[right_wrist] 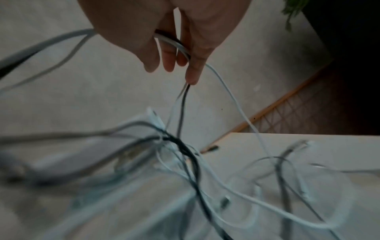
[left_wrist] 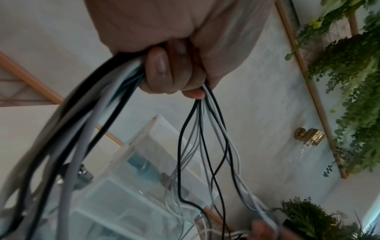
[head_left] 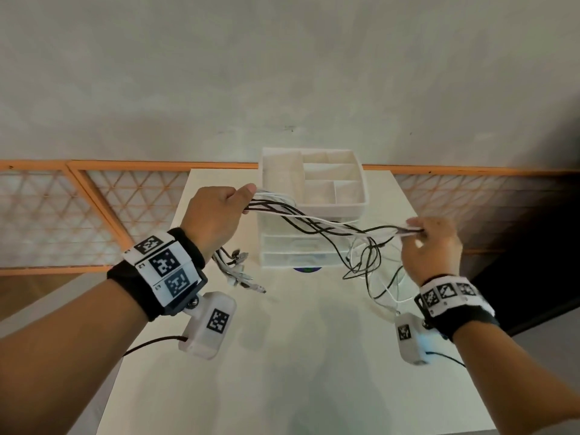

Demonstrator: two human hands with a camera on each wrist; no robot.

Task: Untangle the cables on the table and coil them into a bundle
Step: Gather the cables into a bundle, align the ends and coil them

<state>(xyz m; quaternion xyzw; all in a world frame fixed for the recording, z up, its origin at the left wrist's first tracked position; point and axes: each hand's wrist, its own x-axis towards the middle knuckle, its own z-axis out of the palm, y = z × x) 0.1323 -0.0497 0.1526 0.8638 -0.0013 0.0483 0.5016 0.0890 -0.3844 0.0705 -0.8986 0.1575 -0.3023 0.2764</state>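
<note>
A bunch of black and white cables (head_left: 317, 224) stretches between my two hands above the white table (head_left: 282, 356). My left hand (head_left: 216, 215) grips one end in a fist; the left wrist view shows the fingers (left_wrist: 164, 69) curled round the cables (left_wrist: 207, 139). Plug ends (head_left: 240, 274) dangle below that fist. My right hand (head_left: 430, 243) pinches a few strands (right_wrist: 174, 43) at the other side, fingers (right_wrist: 193, 69) pointing down. Loose loops (head_left: 373, 277) hang from it to the table, tangled (right_wrist: 185, 154).
A white drawer organiser (head_left: 314, 208) with an open compartment tray on top stands at the table's far middle, right behind the cables. An orange lattice rail (head_left: 94, 215) runs behind the table. Green plants (left_wrist: 353, 81) hang on the wall.
</note>
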